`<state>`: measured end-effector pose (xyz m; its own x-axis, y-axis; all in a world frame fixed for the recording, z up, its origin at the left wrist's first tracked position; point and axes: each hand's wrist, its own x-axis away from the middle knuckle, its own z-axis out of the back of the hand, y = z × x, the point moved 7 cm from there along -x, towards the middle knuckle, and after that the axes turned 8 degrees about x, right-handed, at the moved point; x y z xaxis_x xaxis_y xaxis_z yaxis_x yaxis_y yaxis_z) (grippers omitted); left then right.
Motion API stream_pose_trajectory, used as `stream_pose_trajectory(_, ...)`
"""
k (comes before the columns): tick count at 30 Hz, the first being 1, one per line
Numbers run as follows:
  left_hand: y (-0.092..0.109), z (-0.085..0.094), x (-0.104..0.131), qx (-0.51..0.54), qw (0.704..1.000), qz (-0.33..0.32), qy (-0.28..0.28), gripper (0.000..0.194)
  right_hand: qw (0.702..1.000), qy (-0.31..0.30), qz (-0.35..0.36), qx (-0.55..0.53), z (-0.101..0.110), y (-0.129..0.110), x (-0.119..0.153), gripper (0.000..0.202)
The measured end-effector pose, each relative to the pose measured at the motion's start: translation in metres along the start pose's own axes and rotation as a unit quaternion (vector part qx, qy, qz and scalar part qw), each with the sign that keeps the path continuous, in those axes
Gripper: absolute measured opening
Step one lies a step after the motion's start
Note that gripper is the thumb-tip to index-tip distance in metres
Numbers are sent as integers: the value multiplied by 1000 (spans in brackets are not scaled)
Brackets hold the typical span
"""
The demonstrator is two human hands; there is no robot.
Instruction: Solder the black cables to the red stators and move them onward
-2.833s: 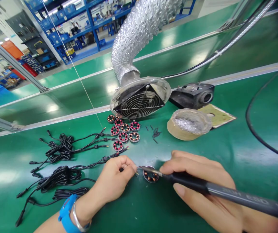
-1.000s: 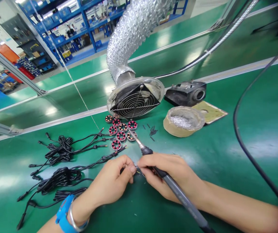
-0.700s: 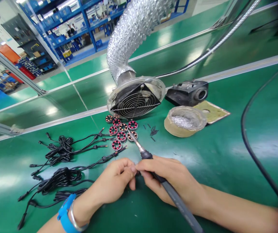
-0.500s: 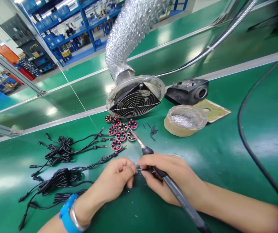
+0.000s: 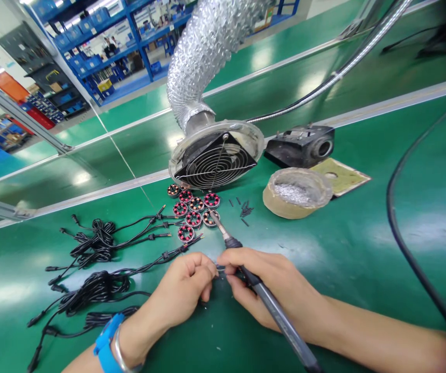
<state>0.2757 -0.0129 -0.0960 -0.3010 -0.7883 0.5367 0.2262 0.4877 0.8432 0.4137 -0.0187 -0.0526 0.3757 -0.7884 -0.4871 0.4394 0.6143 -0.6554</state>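
My right hand [image 5: 273, 285] is closed around a soldering iron [image 5: 285, 316] with a dark handle. The iron slants up and left, its metal tip in front of the ring-shaped coil parts. Close beside it, my left hand [image 5: 187, 285] is closed in a pinch on a thin wire [image 5: 221, 268] that spans the small gap between both hands. What lies inside the left fingers is mostly hidden. Beyond the hands sit several round coil parts [image 5: 194, 219] with red or copper-coloured windings. Bundled black cables [image 5: 94, 290] with stripped ends lie left of my left hand.
A fume extractor fan [image 5: 219, 160] on a silver duct [image 5: 199, 57] stands behind the coils. Small black tubes [image 5: 246, 210] lie near a round tub [image 5: 296, 194] of silvery material. Behind it are a black holder [image 5: 304, 145] and a yellowish square pad [image 5: 339, 176]. A black cord [image 5: 398, 228] curves at right.
My right hand and the soldering iron have shifted slightly left, closer to my left hand. The cord at the right has swung a little. My left hand keeps its pinch.
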Motion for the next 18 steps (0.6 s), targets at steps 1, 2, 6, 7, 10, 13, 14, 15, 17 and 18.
stream_pose_trajectory(1,0,0,0,0,1000,0,2,36,1000,4,10,-2,0,0,-1,29)
stream_pose_trajectory(2,0,1,0,1,1000,1,5,36,1000,9,18,-4,0,0,-1,28)
stream_pose_trajectory(6,-1,2,-1,5,1000,-4,9,37,999,20,24,-10,1,4,-5,23)
stream_pose_trajectory(7,-1,2,-1,5,1000,-7,11,37,999,21,25,-12,2,5,-6,22)
stream_pose_trajectory(10,-1,3,-1,4,1000,-14,17,36,999,25,27,-16,4,4,-8,20)
stream_pose_trajectory(13,-1,2,0,2,1000,-13,16,36,999,38,29,-10,8,3,-8,20)
stream_pose_trajectory(14,-1,2,0,-1,1000,-14,16,36,999,43,31,-9,11,2,-8,22)
stream_pose_trajectory(15,-1,3,0,-3,1000,-15,17,36,998,49,36,-11,14,1,-8,24)
stream_pose_trajectory(17,-1,3,0,-6,1000,-20,20,36,998,54,40,-17,23,-1,-7,30)
stream_pose_trajectory(18,-1,4,0,-7,1000,-21,21,35,998,51,40,-16,28,-2,-6,33)
